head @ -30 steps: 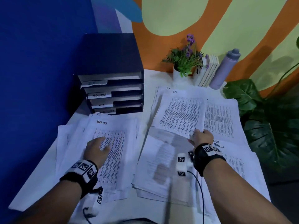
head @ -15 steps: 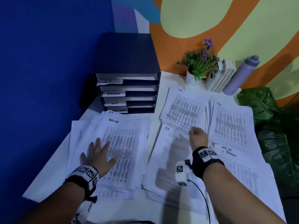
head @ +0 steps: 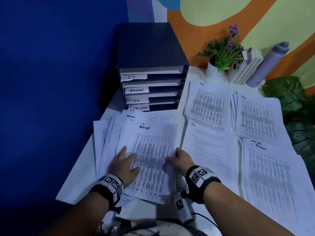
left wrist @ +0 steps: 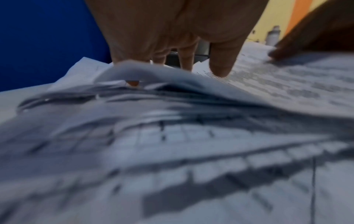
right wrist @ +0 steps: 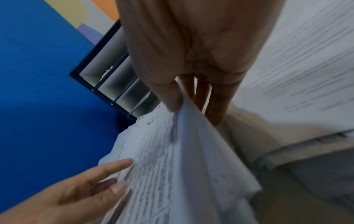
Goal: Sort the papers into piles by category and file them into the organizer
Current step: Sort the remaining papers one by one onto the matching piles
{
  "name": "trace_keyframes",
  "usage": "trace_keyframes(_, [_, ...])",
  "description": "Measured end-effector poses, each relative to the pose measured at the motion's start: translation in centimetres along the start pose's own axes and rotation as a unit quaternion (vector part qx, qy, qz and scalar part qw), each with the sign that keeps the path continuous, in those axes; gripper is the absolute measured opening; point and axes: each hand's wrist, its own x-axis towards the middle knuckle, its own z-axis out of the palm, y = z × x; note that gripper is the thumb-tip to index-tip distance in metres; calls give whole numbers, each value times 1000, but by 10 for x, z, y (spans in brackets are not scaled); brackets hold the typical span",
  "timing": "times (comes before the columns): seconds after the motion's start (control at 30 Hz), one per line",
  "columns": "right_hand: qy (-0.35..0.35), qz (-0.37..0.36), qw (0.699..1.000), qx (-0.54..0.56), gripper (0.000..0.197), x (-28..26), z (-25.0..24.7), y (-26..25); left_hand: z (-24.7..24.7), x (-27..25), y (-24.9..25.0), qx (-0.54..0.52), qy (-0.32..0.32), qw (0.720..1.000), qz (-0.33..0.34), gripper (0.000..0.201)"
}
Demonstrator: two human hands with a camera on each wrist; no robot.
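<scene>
Two hands on one loose paper stack, top sheet pinched at its right edge.

Beyond the grip, against the blue wall: dark organizer (head: 151,53) with four slots labelled IT, ADMIN, H.R., a fourth partly hidden. Right of the grip: four sorted piles (head: 213,145) lying flat. Under the grip: unsorted stack (head: 119,133). In the grip: top sheet (head: 153,150), pinched between thumb and fingers of right hand (head: 183,160). Left of it: left hand (head: 123,165), fingers straight, pressing flat on the sheet.
</scene>
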Motion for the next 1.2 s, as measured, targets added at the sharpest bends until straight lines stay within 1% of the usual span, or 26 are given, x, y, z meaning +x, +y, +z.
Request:
trace_keyframes(0.07, [-2, 7, 1000, -24, 28, 1, 5, -5, -8, 3, -4, -57, 50, 997, -35, 65])
trace_keyframes(0.1, [-1, 12, 999, -34, 30, 2, 9, -7, -12, 5, -6, -74, 66, 994, -53, 65])
trace_keyframes(0.13, [0, 16, 999, -37, 28, 2, 12, -10, -17, 6, -7, -87, 70, 991, -77, 66])
trace_keyframes(0.2, [12, 17, 999, -26, 14, 2, 18, -15, -24, 10, -10, -107, 56, 985, -126, 65])
trace_keyframes(0.23, [16, 20, 1000, -8, 9, 1, 20, -17, -25, 13, -12, -106, 44, 984, -135, 62])
trace_keyframes(0.3, [30, 29, 999, 22, 11, -1, 20, -19, -25, 16, -15, -95, 26, 989, -110, 44])
trace_keyframes(0.33, [44, 33, 998, 30, 14, -2, 18, -19, -25, 17, -15, -94, 30, 991, -92, 34])
trace_keyframes(0.37, [61, 37, 997, 34, 16, -2, 15, -16, -25, 17, -15, -90, 44, 991, -83, 29])
trace_keyframes(0.4, [80, 38, 995, 39, 18, -1, 12, -13, -24, 19, -16, -79, 65, 991, -88, 30])
trace_keyframes(0.43, [96, 45, 993, 46, 18, -1, 8, -9, -23, 20, -18, -64, 80, 989, -105, 38])
trace_keyframes(0.5, [122, 64, 989, 61, 12, -1, -1, 0, -20, 22, -22, -42, 80, 985, -147, 60])
trace_keyframes(0.53, [133, 69, 986, 69, 8, -1, -4, 4, -19, 24, -23, -35, 73, 984, -158, 72])
trace_keyframes(0.6, [154, 83, 980, 95, 9, -2, -9, 9, -20, 26, -21, -41, 69, 983, -166, 93])
trace_keyframes(0.67, [163, 98, 973, 129, 13, -1, -12, 12, -25, 29, -18, -81, 63, 979, -178, 107])
trace_keyframes(0.7, [160, 104, 972, 140, 17, -1, -12, 14, -25, 33, -19, -93, 55, 977, -184, 111])
trace_keyframes(0.73, [155, 109, 971, 149, 20, -1, -12, 15, -26, 35, -21, -93, 44, 976, -190, 111])
trace_keyframes(0.77, [147, 113, 970, 158, 20, -2, -12, 15, -27, 34, -21, -93, 38, 976, -195, 104])
trace_keyframes(0.87, [129, 116, 965, 198, 11, -8, -14, 13, -29, 31, -20, -124, 44, 970, -204, 58])
trace_keyframes(0.9, [122, 120, 963, 210, 12, -8, -14, 14, -29, 31, -19, -147, 48, 967, -203, 50])
trace_keyframes(0.97, [107, 123, 961, 224, 18, -8, -14, 15, -30, 30, -15, -202, 62, 959, -190, 44])
trace_keyframes(1.0, [95, 124, 961, 230, 17, -8, -14, 14, -29, 31, -15, -226, 68, 955, -180, 42])
trace_keyframes(1.07, [69, 124, 956, 255, 11, -8, -13, 11, -27, 30, -13, -271, 73, 950, -139, 34])
trace_keyframes(1.1, [63, 123, 954, 268, 16, -7, -12, 9, -27, 27, -9, -294, 72, 947, -112, 29])
trace_keyframes(1.17, [68, 117, 952, 273, 15, -9, -12, 2, -27, 26, -3, -322, 76, 941, -67, 26])
trace_keyframes(1.2, [76, 113, 953, 272, 14, -9, -12, 0, -28, 27, -2, -309, 86, 945, -58, 28])
